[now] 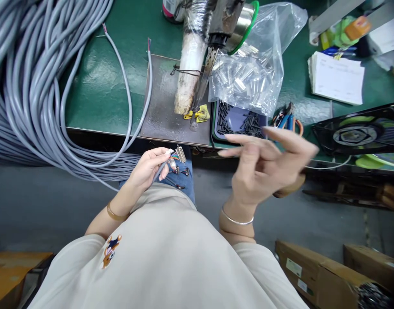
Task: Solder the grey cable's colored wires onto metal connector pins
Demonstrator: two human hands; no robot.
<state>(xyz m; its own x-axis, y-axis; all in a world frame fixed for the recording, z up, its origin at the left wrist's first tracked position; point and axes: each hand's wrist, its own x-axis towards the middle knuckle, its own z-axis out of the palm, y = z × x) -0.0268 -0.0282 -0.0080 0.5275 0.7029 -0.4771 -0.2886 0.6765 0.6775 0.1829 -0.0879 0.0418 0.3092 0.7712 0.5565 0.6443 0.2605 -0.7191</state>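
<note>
My left hand (151,166) is closed around the end of a grey cable, just in front of the table edge. A metal multi-pin connector (180,154) with thin coloured wires sticks out past its fingertips. More small connectors (183,171) on cables rest on my lap below it. My right hand (264,165) is raised at the table's front edge, fingers spread and slightly blurred, with nothing visible in it. Just beyond it lies a dark tray (237,118) of short black tubes.
Grey cable coils (32,86) fill the left. A soldering stand (187,81) rises above a brown board (164,116). Behind the tray are a plastic bag (264,68) of metal parts and a solder spool (242,30). Pliers (290,120), papers (336,77) and a fan (360,133) lie right.
</note>
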